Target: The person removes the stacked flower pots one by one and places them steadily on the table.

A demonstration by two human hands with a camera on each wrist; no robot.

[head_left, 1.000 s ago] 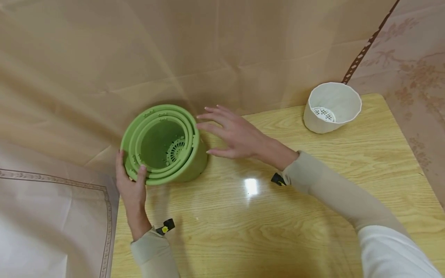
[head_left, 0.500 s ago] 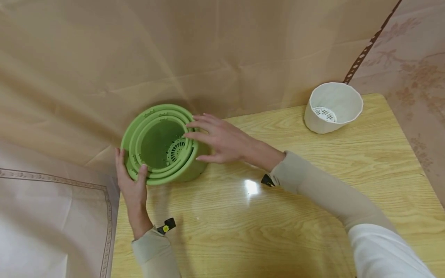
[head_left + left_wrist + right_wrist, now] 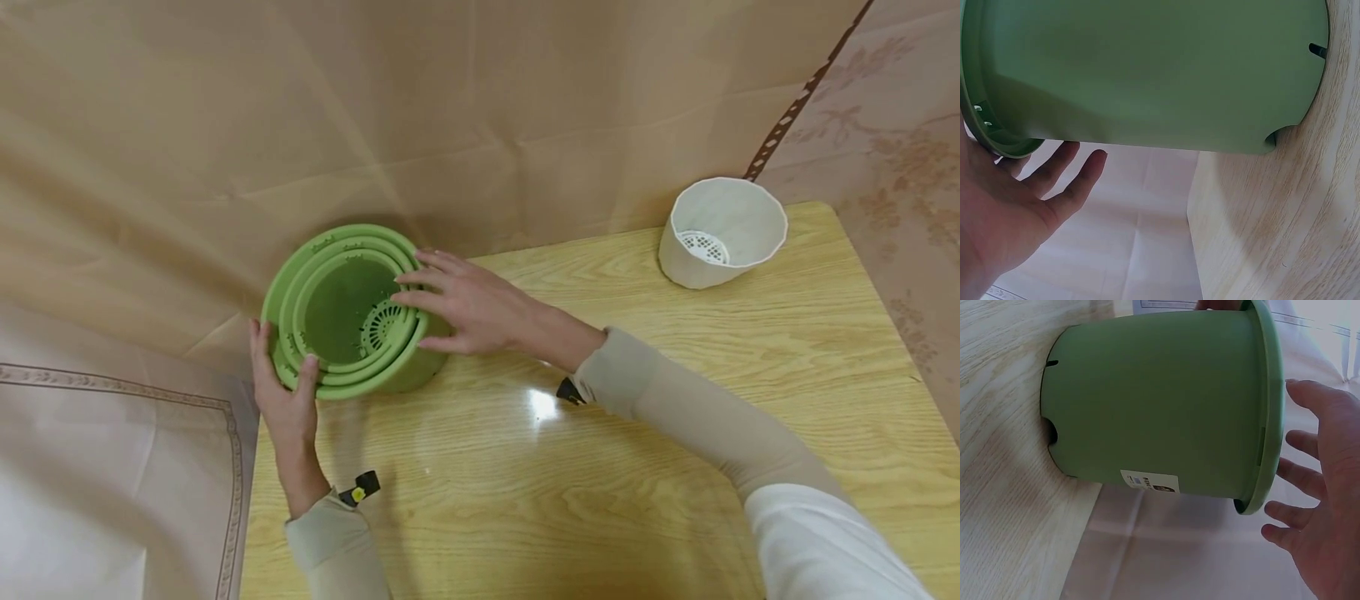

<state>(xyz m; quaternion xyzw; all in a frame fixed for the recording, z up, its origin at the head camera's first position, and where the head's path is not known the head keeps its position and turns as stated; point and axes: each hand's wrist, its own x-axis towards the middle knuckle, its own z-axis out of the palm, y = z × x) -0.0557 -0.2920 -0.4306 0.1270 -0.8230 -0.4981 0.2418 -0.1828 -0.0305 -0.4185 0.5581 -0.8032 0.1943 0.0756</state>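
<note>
A stack of nested green pots (image 3: 341,312) stands tipped at the back left corner of the wooden table (image 3: 600,483), its mouth facing up and to the left. My left hand (image 3: 285,400) cradles the lower left rim, thumb laid over the rims, fingers straight along the outside. In the left wrist view the left hand (image 3: 1022,200) is spread beneath the green pots (image 3: 1147,69). My right hand (image 3: 465,308) has straight fingers resting on the right side of the rims and its thumb against the outer wall. The right wrist view shows the green pots (image 3: 1160,400) with the right hand (image 3: 1325,506) by the rim.
A white pot (image 3: 720,229) with a perforated bottom stands at the table's back right corner. Beige cloth (image 3: 112,467) hangs behind and to the left, and patterned cloth borders the right edge. The pots sit close to the table's left edge.
My right hand moved left from beside the pots until its fingertips reached the right rims. The left hand and the pots stayed put.
</note>
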